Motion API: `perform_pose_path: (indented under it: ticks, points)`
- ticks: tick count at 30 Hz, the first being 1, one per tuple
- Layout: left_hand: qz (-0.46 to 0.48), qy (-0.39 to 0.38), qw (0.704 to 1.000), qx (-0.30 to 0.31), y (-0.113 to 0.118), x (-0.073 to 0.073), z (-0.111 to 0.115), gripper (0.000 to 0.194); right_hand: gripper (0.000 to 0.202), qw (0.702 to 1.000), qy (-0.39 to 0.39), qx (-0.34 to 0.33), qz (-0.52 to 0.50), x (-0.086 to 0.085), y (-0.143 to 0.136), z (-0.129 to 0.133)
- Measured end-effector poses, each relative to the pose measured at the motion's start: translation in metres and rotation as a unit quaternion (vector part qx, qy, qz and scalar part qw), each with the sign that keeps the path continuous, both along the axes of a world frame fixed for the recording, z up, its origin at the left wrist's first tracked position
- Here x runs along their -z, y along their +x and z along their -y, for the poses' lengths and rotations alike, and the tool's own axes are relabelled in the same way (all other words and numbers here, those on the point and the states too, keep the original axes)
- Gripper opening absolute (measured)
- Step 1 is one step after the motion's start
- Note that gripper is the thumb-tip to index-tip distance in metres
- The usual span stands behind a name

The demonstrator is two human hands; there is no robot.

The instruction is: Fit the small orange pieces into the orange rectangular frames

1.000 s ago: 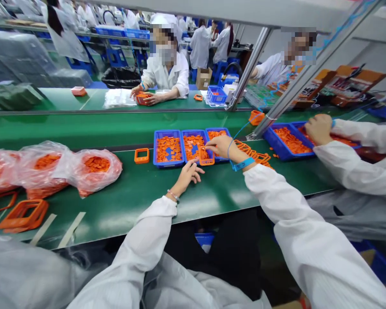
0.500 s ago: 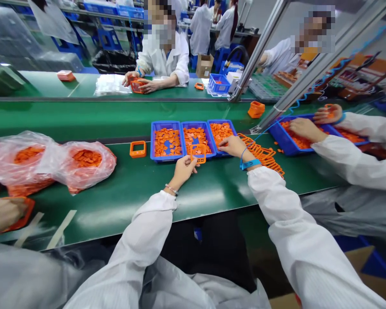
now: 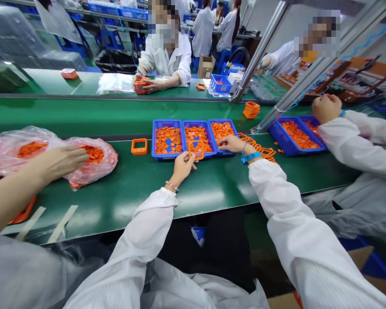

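Note:
My left hand [image 3: 182, 168] pinches an orange frame [image 3: 198, 150], held upright in front of the middle blue tray [image 3: 187, 159]. My right hand [image 3: 230, 143] is at the front of the right blue tray [image 3: 224, 153], fingers closed at its orange pieces; what they hold, if anything, is too small to make out. The left blue tray [image 3: 167, 157] also holds small orange pieces. A pile of orange frames [image 3: 266, 152] lies just right of my right hand. An orange frame stack [image 3: 139, 146] sits left of the trays.
At the left, a neighbour's hand [image 3: 61, 161] reaches to a plastic bag [image 3: 107, 165] of orange pieces. Right of me, another person's hands [image 3: 328, 108] are above blue trays [image 3: 286, 147]. A metal post [image 3: 276, 109] rises behind the frame pile.
The neighbour's hand at the left has moved up to the bag. The hands at the right have come together, away from their trays. My hands have barely moved.

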State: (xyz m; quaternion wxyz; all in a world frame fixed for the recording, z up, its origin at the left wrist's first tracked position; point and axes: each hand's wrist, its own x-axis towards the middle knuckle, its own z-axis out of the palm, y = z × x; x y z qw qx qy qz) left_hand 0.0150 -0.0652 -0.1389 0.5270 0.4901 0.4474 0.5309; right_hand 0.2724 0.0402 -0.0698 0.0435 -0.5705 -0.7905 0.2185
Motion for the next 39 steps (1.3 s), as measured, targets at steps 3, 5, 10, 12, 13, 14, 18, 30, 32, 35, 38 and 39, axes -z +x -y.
perform_pose_path:
  ticks: [3,5,10,12,13,14,18,30,32,35,38,39]
  points:
    - [-0.004,0.006,1.000,0.000,0.001,0.001,0.000,0.039,0.014,0.999,-0.029,-0.021,-0.009,-0.005,-0.004,-0.006]
    - [-0.005,0.009,1.000,-0.002,0.000,0.001,0.000,0.040,0.010,0.999,-0.036,-0.026,-0.019,-0.008,-0.005,-0.007]
    - [0.004,0.009,1.000,-0.005,0.000,-0.001,0.000,0.043,0.012,0.998,0.004,-0.004,-0.065,-0.004,-0.003,-0.004]
    - [0.007,0.007,1.000,-0.007,0.000,-0.002,0.001,0.044,0.016,0.995,0.037,0.018,-0.094,0.000,-0.001,-0.003]
    - [0.008,0.006,1.000,-0.007,0.001,-0.003,0.001,0.043,0.017,0.992,0.052,0.031,-0.109,0.002,0.000,-0.002]
    - [0.009,0.005,1.000,-0.007,0.001,-0.003,0.001,0.043,0.019,0.989,0.066,0.045,-0.124,0.004,0.000,-0.002]
    - [0.012,0.001,1.000,-0.008,0.001,-0.004,0.001,0.043,0.024,0.977,0.110,0.088,-0.162,0.011,0.001,-0.001]
    - [0.018,0.009,1.000,-0.010,0.002,-0.002,0.000,0.042,0.021,0.971,0.133,0.118,-0.163,0.014,-0.006,0.006]
    - [0.017,0.011,1.000,-0.010,0.001,-0.002,0.001,0.042,0.013,0.972,0.125,0.117,-0.162,0.013,-0.007,0.006]
    - [0.017,0.015,1.000,-0.013,0.002,-0.003,0.001,0.042,0.007,0.972,0.133,0.120,-0.151,0.009,-0.008,0.005]
    - [0.017,0.021,0.999,-0.020,0.001,-0.004,0.002,0.042,0.009,0.970,0.154,0.127,-0.139,0.001,-0.006,0.004]
    - [0.017,0.023,0.999,-0.025,0.001,-0.005,0.003,0.041,0.010,0.969,0.159,0.128,-0.137,-0.002,-0.005,0.005]
